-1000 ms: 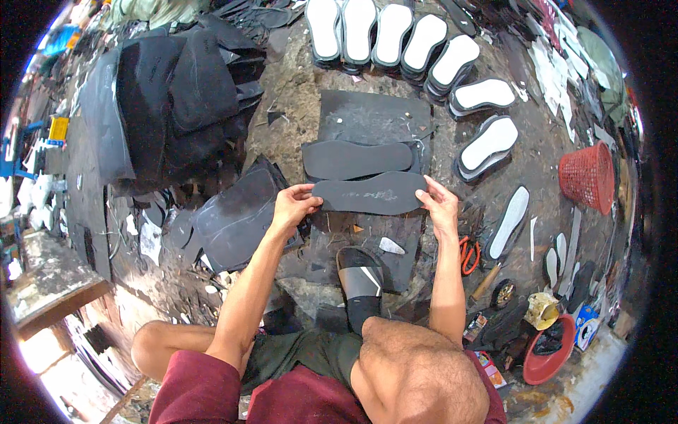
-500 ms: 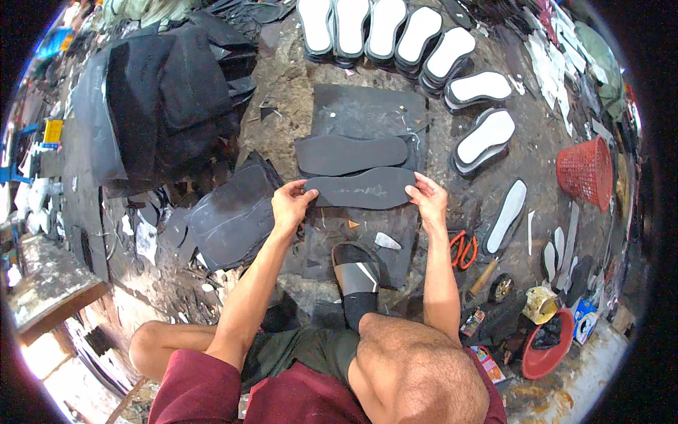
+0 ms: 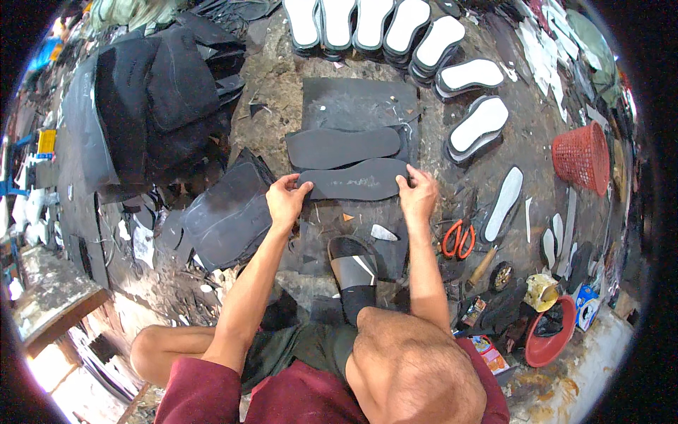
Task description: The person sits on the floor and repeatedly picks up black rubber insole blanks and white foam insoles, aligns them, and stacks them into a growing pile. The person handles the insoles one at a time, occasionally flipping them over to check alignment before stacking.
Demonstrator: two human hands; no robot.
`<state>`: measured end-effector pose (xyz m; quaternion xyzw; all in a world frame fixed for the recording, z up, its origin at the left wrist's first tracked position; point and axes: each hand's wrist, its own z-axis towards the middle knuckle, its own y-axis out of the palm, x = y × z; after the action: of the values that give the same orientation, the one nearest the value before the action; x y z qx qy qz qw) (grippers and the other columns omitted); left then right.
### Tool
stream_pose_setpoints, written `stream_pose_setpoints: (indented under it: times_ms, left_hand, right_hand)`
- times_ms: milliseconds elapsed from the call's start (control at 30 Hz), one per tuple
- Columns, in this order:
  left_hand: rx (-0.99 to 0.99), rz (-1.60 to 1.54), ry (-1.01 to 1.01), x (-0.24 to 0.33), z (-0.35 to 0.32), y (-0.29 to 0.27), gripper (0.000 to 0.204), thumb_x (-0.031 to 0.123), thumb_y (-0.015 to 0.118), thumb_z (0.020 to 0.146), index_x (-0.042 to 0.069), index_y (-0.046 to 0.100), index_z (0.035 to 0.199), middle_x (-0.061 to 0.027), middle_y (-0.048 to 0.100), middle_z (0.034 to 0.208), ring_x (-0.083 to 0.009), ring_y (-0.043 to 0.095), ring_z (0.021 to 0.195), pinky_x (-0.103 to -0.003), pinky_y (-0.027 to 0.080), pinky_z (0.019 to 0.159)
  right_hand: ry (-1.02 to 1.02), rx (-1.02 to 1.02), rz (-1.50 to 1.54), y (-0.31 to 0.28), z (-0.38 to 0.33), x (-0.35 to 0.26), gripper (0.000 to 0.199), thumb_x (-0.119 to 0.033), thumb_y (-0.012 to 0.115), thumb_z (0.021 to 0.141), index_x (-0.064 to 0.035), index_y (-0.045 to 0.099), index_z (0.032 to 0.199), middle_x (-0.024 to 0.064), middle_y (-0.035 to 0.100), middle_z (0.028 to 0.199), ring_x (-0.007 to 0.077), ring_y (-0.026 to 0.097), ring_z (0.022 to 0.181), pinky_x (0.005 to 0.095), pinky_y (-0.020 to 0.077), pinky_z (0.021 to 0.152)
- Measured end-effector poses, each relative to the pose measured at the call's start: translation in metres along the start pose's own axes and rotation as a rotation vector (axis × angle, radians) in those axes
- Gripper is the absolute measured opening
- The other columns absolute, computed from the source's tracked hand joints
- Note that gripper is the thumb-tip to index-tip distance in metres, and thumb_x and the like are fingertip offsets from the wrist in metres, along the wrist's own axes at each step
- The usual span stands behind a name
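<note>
Holding: both hands pinch the ends of a dark grey, sole-shaped rubber cut-out (image 3: 355, 179), stretched flat and crosswise in front of the person.
Left hand: the left hand (image 3: 285, 201) has its fingers closed on the left end of the cut-out, thumb on top, which keeps that end from curling.
Right hand: the right hand (image 3: 418, 195) grips the right end the same way, fingertips over the edge, so the piece lies taut between the two.
Where the piece lies: on a dark rubber sheet (image 3: 367, 106) spread over the ground, just below a second dark grey sole cut-out (image 3: 343, 146) that lies parallel to it, close by; whether they touch I cannot tell.
Why side by side: the two shapes match in outline and lie alike, which looks like pairing or comparing, as a judgement only.
Foot: a black sandal with a pale strap (image 3: 353, 272) rests on the near edge of the sheet, likely pinning it.
Tools: orange-handled scissors (image 3: 458, 238) lie just right of the right forearm, within reach.
Stock: a fanned row of white-topped soles (image 3: 395, 32) lies along the far side, well apart from the hands.
Left side: a stack of black rubber sheets (image 3: 226, 212) sits near the left wrist.
Right side: a red mesh basket (image 3: 580, 154) stands apart, past a single white insole (image 3: 503, 203).
</note>
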<state>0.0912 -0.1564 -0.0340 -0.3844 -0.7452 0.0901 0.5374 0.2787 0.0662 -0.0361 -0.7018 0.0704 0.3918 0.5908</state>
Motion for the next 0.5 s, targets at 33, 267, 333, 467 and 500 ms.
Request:
stream_pose_setpoints:
  times_ms: [33, 267, 333, 467, 500]
  left_hand:
    - [0.003, 0.033, 0.000, 0.001, 0.000, -0.001, 0.047, 0.020, 0.083, 0.074, -0.001, 0.070, 0.115, -0.0123, 0.073, 0.087, -0.0185, 0.069, 0.076, -0.032, 0.055, 0.073]
    - [-0.651, -0.513, -0.386, 0.016, -0.019, -0.021, 0.040, 0.011, 0.068, 0.091, 0.001, 0.058, 0.128, -0.0060, 0.067, 0.094, -0.0154, 0.065, 0.083, -0.025, 0.052, 0.070]
    - [-0.681, -0.628, -0.466, -0.004, -0.030, -0.031, 0.035, 0.007, 0.064, 0.093, 0.005, 0.057, 0.127, -0.0045, 0.065, 0.098, -0.0148, 0.065, 0.084, -0.028, 0.054, 0.072]
    - [-0.707, -0.649, -0.412, -0.024, -0.033, -0.030, 0.035, 0.002, 0.057, 0.095, 0.008, 0.054, 0.129, -0.0035, 0.065, 0.106, -0.0160, 0.065, 0.091, -0.032, 0.055, 0.081]
    - [-0.702, -0.689, -0.426, -0.019, -0.036, -0.029, 0.032, 0.009, 0.054, 0.097, 0.009, 0.054, 0.129, -0.0041, 0.064, 0.108, -0.0190, 0.063, 0.097, -0.038, 0.053, 0.087]
  right_hand:
    - [-0.011, 0.085, -0.168, -0.008, -0.003, -0.016, 0.044, -0.023, 0.085, 0.073, -0.0072, 0.072, 0.113, 0.0120, 0.065, 0.105, 0.0303, 0.062, 0.097, 0.0428, 0.0506, 0.086]
    - [0.446, 0.082, 0.311, -0.010, -0.021, 0.022, 0.067, -0.036, 0.085, 0.077, -0.0036, 0.059, 0.130, 0.0114, 0.062, 0.111, 0.0238, 0.058, 0.101, 0.0368, 0.0470, 0.090]
    - [0.511, -0.036, 0.606, -0.021, -0.026, 0.011, 0.064, -0.030, 0.084, 0.080, -0.0015, 0.058, 0.130, 0.0096, 0.064, 0.110, 0.0193, 0.060, 0.097, 0.0329, 0.0484, 0.086]
    - [0.428, -0.179, 1.086, -0.070, -0.018, -0.027, 0.041, -0.010, 0.080, 0.083, 0.0000, 0.060, 0.118, 0.0055, 0.064, 0.106, 0.0120, 0.062, 0.091, 0.0266, 0.0497, 0.082]
    - [0.238, -0.166, 1.038, -0.086, -0.022, -0.055, 0.036, -0.005, 0.079, 0.082, 0.0001, 0.060, 0.113, 0.0046, 0.064, 0.106, 0.0126, 0.062, 0.092, 0.0269, 0.0498, 0.083]
